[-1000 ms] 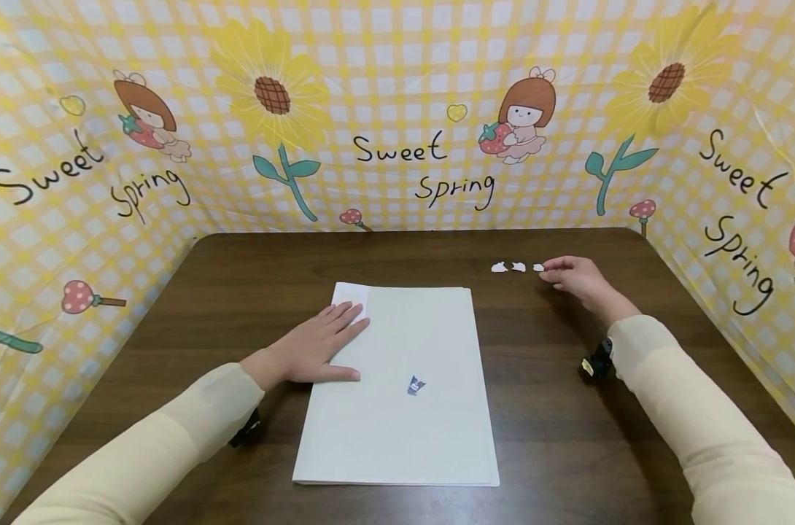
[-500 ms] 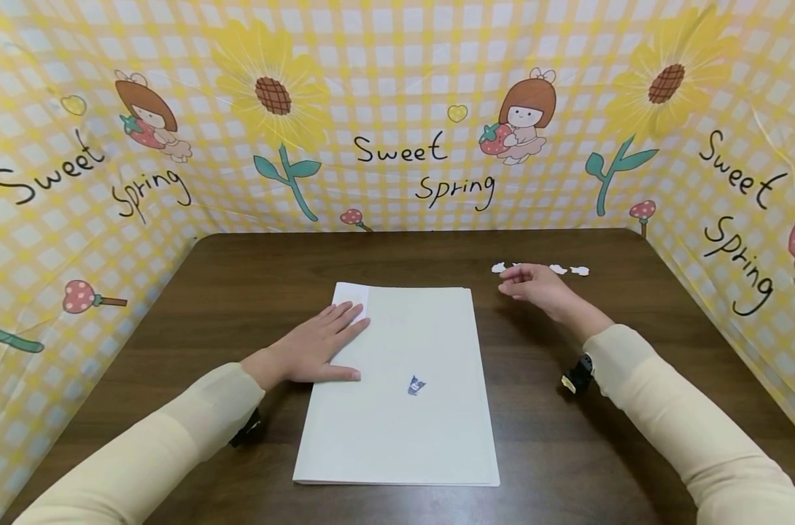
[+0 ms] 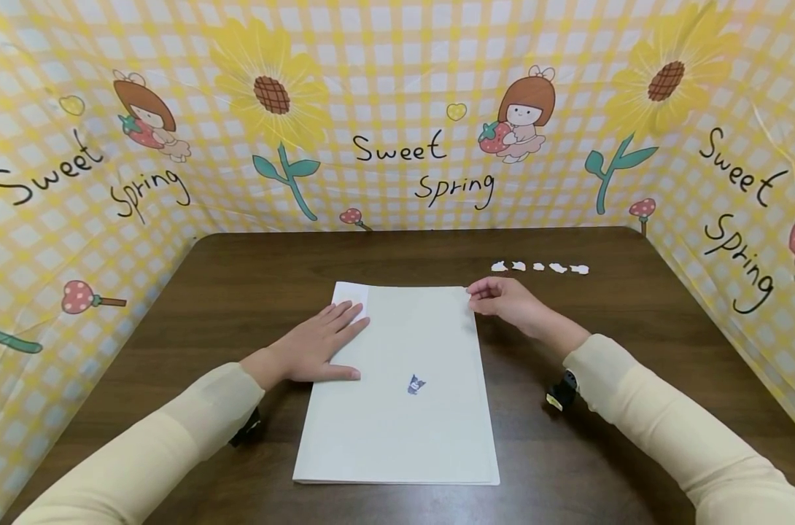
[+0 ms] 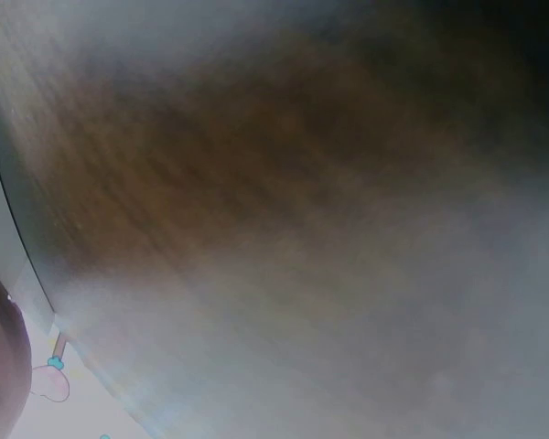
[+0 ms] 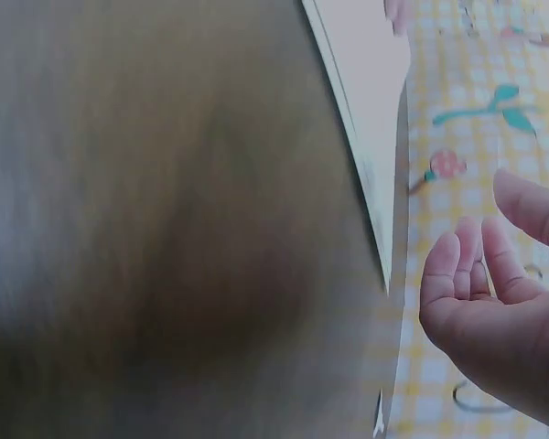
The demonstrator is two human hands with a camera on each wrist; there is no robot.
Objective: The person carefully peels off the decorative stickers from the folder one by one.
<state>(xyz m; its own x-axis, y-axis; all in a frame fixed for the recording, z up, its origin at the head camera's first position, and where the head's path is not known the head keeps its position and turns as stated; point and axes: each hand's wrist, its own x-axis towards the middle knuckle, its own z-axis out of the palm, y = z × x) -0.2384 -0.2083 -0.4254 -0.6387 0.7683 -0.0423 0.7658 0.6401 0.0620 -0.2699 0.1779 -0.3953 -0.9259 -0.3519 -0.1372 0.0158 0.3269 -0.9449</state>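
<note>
A large white booklet-like stack of paper (image 3: 410,430) lies on the brown table, with a small purple-and-white cartoon sticker (image 3: 416,384) on its face. My left hand (image 3: 322,343) rests flat on the stack's left side, fingers spread, their tips over a small white slip (image 3: 350,293) at the top left corner. Over the top right corner hovers my right hand (image 3: 507,300), its fingertips overlapping that edge in the head view. The right wrist view shows the right hand's fingers (image 5: 439,265) loosely bent and apart, with nothing between them. Only part of the left hand (image 4: 2,357) enters the left wrist view.
Several small white cut-out pieces (image 3: 538,267) lie in a row at the table's back right. A yellow checked cloth (image 3: 397,95) with printed flowers and lettering walls the table (image 3: 240,262) at the back and both sides. Most of the left wrist view is blurred.
My right hand has come away from the row of white pieces, moving left and toward me to the stack's top right corner. More pieces now show uncovered. The left hand stays put.
</note>
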